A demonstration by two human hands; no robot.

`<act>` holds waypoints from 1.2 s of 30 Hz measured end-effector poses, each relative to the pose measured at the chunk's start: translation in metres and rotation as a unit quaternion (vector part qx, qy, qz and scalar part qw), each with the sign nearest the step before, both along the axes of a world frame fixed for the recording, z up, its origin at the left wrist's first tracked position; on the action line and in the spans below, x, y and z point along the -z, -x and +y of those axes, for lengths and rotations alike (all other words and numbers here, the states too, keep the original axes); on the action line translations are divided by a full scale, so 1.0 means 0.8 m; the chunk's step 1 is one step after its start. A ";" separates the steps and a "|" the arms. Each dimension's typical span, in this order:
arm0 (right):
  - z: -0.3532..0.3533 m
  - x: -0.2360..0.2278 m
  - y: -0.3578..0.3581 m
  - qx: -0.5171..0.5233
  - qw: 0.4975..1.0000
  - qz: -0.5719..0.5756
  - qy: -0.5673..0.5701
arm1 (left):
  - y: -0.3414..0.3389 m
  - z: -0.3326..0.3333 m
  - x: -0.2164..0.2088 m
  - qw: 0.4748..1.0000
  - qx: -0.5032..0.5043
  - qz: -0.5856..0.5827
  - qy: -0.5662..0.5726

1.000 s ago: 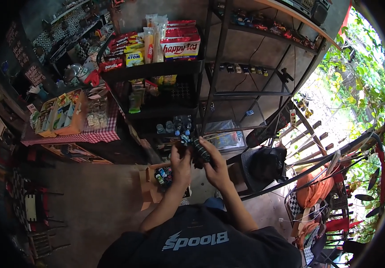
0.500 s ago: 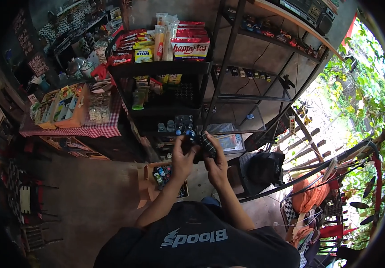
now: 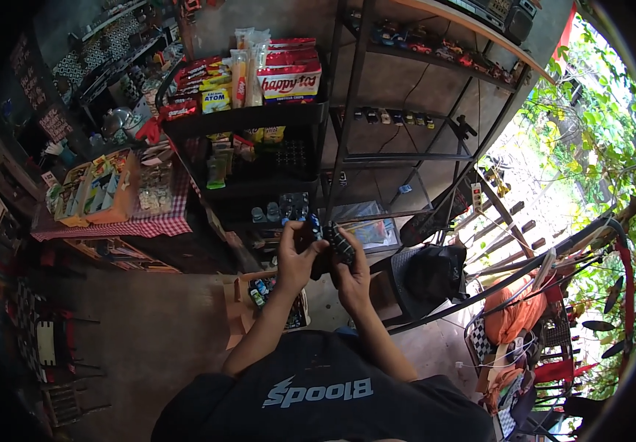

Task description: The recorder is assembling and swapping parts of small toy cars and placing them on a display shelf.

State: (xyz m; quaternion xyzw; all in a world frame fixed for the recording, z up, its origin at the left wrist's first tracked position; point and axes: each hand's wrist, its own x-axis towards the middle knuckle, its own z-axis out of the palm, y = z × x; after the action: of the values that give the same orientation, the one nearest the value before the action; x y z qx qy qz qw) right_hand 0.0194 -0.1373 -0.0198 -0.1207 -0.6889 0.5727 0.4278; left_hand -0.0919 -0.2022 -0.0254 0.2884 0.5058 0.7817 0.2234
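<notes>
In front of my chest my two hands are close together. My right hand [image 3: 355, 271] is closed around a black toy car [image 3: 344, 251] with thin pale lines on it. My left hand [image 3: 295, 258] is closed, fingers and thumb pinching a small dark toy with blue on it [image 3: 316, 222], probably another toy car; much of it is hidden by the fingers. The two toys are side by side, and I cannot tell whether they touch. Below my left forearm an open cardboard box [image 3: 240, 310] on the floor holds several small toy cars [image 3: 258, 292].
Ahead stands a black tiered rack [image 3: 248, 120] with snack packets. To its right a metal shelf [image 3: 406, 157] carries rows of toy cars [image 3: 395, 116]. A checkered-cloth table [image 3: 178, 214] with trays is at left. A black bag [image 3: 436, 271] rests on a seat at right.
The surroundings have shifted slightly left in the picture as my head turned. My hands keep hold of both toys, with the black one turned a little.
</notes>
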 end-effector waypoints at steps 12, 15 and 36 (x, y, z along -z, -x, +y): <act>0.084 -0.023 -0.018 -0.043 0.999 0.001 -0.012 | -0.022 0.036 0.006 0.991 0.056 0.115 0.028; 0.092 -0.021 -0.025 -0.093 0.977 -0.016 0.189 | -0.031 0.051 -0.004 0.994 0.035 0.103 0.020; 0.167 -0.035 -0.078 -0.050 0.998 -0.008 -0.036 | -0.075 0.135 0.001 0.999 0.028 0.016 0.026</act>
State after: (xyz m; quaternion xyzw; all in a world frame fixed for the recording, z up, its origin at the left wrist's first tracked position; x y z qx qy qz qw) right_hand 0.0816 -0.0035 0.0079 -0.0754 -0.7171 0.5675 0.3976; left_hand -0.0318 -0.0941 -0.0265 0.3095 0.5211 0.7569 0.2444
